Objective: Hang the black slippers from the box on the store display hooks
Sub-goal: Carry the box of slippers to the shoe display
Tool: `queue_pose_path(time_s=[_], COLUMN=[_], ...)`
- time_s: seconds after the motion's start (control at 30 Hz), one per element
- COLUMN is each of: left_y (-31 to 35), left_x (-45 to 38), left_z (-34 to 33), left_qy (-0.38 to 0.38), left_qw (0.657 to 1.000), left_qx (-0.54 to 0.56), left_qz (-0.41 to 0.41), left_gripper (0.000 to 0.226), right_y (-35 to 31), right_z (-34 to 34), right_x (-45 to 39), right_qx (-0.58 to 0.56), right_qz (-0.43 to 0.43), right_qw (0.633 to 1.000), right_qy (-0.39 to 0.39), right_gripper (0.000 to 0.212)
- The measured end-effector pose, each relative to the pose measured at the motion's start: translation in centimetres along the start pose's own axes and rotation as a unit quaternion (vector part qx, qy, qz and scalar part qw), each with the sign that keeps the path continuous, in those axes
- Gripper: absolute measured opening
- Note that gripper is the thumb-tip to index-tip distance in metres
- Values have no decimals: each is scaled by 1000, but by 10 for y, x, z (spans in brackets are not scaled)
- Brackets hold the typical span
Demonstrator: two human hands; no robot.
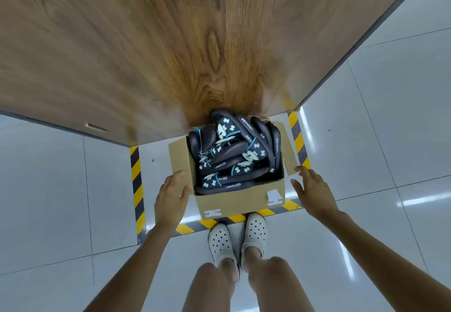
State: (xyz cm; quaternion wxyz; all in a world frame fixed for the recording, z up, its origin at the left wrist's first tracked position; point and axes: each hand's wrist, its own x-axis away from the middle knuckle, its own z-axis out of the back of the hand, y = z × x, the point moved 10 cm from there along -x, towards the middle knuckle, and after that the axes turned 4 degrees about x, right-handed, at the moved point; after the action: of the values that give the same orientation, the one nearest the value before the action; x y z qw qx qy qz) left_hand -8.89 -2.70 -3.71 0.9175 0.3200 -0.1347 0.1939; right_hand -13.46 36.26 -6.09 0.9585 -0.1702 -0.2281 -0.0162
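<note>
An open cardboard box (234, 202) stands on the floor against a wooden panel, just ahead of my feet. It is piled with several black slippers (231, 158) that carry white bow prints, teal tags and white lettering on the soles. My left hand (172, 194) lies with relaxed fingers against the box's left wall and flap. My right hand (313, 189) hovers a little to the right of the box, fingers spread, its fingertips close to the right flap; I cannot tell whether they touch it. No display hooks are in view.
A tall wood-grain panel (170, 43) rises directly behind the box. Yellow-and-black hazard tape (138, 189) outlines a rectangle on the glossy white tiled floor (390, 141). My feet in white perforated clogs (240, 236) stand on the tape's near edge.
</note>
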Motion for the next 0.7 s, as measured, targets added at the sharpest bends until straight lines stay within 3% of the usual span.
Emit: queue_pose_path(time_s=[0.33,0.5,0.7], left_y=[-87,-122,-153], left_x=[-81,-113,-141], left_z=[-112,-151,-175], left_qy=[-17,-27,-15], left_qw=[997,996,988], left_qx=[46,31,83], left_qz=[52,85,130], left_gripper=[43,60,71], right_y=[76,95,97], right_z=[-125,-164,-187], right_x=[-74,-112,-141], right_qx=[-38,-51,-106], right_qz=[-90,-98,-81], right_qw=[995,994,991], right_qy=[-26,-26,-3], right_gripper=[47,59,57])
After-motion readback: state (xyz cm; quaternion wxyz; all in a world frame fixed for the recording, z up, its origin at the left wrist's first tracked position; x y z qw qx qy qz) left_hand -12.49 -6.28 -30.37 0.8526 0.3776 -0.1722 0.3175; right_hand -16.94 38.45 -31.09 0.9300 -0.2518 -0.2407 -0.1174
